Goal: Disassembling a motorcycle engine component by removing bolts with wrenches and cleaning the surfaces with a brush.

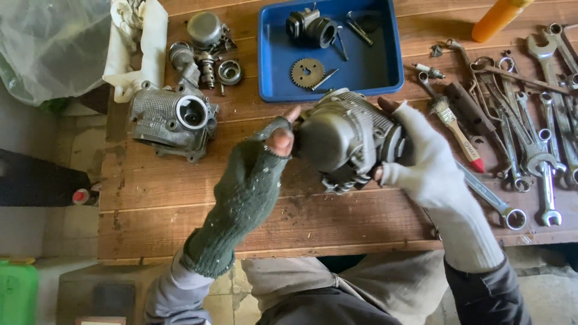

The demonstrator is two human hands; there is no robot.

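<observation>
Both hands grip grey finned engine casing above wooden surface: left hand in green fingerless glove, right hand in white. Casing grimy, domed cover facing camera. Beyond: blue tray.

A clear plastic bag lies just left of the wooden table. An orange bottle lies at the table's far right end. No labels, signs or screens show.
</observation>
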